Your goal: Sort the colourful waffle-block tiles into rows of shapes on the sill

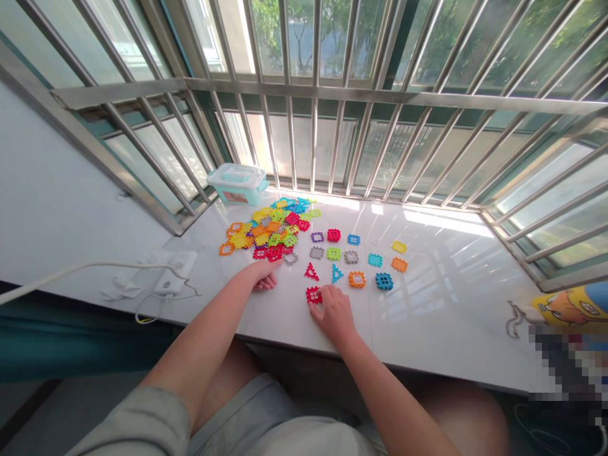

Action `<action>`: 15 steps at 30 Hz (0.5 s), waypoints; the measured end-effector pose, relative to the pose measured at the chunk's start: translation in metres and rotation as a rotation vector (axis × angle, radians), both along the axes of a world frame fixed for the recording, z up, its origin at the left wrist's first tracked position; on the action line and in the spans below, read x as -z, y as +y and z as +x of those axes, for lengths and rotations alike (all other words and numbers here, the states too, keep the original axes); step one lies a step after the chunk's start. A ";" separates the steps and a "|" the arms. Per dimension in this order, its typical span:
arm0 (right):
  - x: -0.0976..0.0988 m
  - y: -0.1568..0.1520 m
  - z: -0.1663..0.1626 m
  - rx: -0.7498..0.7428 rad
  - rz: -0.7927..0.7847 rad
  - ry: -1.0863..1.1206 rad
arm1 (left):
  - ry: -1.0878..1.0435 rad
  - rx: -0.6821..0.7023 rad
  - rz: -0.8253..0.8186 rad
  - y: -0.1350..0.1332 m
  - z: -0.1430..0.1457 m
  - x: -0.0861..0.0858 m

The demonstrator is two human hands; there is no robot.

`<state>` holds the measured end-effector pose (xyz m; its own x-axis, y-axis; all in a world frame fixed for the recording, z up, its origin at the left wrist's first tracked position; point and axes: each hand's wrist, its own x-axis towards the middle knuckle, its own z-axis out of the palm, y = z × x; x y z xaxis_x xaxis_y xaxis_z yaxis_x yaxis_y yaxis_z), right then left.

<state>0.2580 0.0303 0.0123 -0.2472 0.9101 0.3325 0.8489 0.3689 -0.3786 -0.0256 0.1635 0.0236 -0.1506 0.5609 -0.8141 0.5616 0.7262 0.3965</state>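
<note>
Just below the frame's centre, the right hand [335, 311] has its grip nearly closed on a red square piece [312, 294]; best handled flat, fingertips at the rim; the left hand [264, 276] curls, contents impossible to tell.

Right hand [335, 313] touching red square piece [312, 294], left hand [265, 277] beside multicoloured pile [262, 235], window bars [304, 90]

Glossy white ledge [441, 310], heaped colourful plastic pieces [262, 239], separate pieces alongside [351, 257], teal lidded box [242, 191], power strip [170, 280]
</note>
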 end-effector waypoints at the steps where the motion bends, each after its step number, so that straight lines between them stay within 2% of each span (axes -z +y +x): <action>1: 0.000 0.000 0.001 -0.002 -0.002 0.010 | -0.005 0.004 0.009 0.000 0.000 0.000; 15: 0.004 0.001 0.003 -0.011 -0.002 0.043 | 0.018 0.011 0.026 0.000 -0.001 0.005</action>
